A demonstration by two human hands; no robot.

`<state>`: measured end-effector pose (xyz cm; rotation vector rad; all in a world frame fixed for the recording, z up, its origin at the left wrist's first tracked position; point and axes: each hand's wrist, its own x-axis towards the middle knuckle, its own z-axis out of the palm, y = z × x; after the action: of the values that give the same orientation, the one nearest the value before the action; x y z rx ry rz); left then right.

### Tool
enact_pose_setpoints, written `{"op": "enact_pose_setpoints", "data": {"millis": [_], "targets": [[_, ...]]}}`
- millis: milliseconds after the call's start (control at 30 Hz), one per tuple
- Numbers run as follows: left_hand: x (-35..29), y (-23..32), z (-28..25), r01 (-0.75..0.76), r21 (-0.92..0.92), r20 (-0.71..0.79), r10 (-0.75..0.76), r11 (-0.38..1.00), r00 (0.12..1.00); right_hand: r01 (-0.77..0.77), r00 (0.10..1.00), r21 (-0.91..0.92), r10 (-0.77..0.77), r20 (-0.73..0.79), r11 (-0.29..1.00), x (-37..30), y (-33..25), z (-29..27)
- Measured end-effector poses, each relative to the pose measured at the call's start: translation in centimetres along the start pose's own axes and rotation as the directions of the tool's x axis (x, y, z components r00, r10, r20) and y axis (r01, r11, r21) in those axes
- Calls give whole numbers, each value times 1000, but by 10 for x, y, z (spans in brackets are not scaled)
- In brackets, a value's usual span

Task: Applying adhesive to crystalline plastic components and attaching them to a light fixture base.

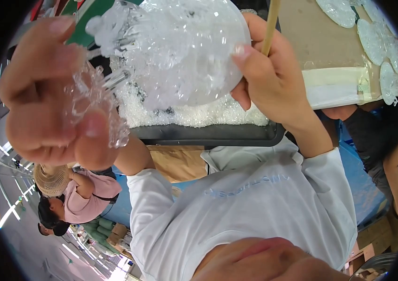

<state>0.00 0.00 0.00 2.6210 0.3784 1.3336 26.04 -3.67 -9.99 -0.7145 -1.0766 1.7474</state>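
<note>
My left hand (53, 98) is raised close at the left, fingers curled and pinching a jagged clear piece (98, 105) that looks like plastic or glass. Short clear rods (116, 79) stick out from that piece towards the disc. My right hand (274, 70) grips the right rim of a translucent round disc (194, 51), thumb on its face and fingers behind. A tan stick (272, 25) runs down to the fingers of my right hand; whether they hold it is unclear. A lumpy clear cluster (110, 30) is at the disc's upper left; whether it is attached cannot be told.
Below the disc lies a black tray (208, 136) with clear granules (199, 116). More clear discs (372, 42) rest on a brown tabletop (307, 47) at the right, by a white strip (332, 86). People stand at lower left (86, 196) and right (372, 131).
</note>
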Motion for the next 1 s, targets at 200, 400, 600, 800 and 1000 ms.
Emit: {"op": "enact_pose_setpoints", "data": {"millis": [200, 400, 600, 800, 1000], "targets": [[-4, 1, -2, 86, -132, 60, -79, 987, 995, 123, 992, -46, -122, 11, 991, 1, 10, -6], [-11, 6, 0, 212, -190, 42, -207, 959, 977, 188, 980, -284, -158, 124, 940, -1, 1, -7], [-7, 6, -2, 93, -181, 112, -73, 979, 991, 126, 989, -277, -98, 113, 953, -1, 1, -6], [-5, 13, 6, 122, -139, 115, -106, 983, 988, 116, 992, -319, -93, 87, 941, 0, 2, -5], [-7, 12, 15, 109, -158, 82, -97, 981, 992, 169, 986, -413, -155, 66, 895, -1, 7, -9]]}}
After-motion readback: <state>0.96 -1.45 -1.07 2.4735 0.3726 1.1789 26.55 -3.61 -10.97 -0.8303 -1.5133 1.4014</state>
